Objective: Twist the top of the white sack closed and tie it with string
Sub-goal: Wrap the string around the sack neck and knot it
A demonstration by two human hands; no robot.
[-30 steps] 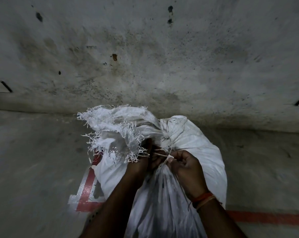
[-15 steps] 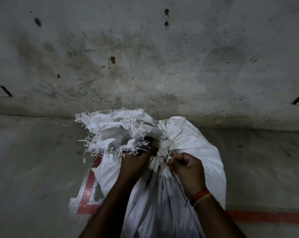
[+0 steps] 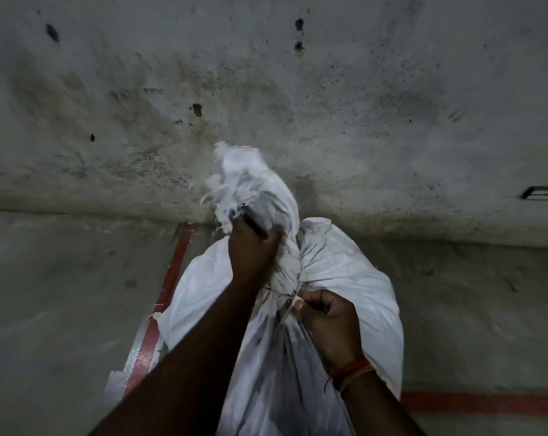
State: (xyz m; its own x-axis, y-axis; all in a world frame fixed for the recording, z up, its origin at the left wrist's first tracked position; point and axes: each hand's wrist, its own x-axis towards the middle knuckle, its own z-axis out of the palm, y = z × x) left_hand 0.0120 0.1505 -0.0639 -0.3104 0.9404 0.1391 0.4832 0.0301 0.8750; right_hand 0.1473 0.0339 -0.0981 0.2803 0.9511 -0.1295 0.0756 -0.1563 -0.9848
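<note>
Left hand [image 3: 250, 250] gripping sack [image 3: 354, 278] top, right hand [image 3: 327, 316] pinching string [image 3: 293, 302] below.

White sack [image 3: 345, 278], red (white-edged) floor stripe [image 3: 175, 265].

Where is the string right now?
Centre of the head view: the string circles the white sack's gathered neck, below the left hand, its end pinched by the right hand.
</note>
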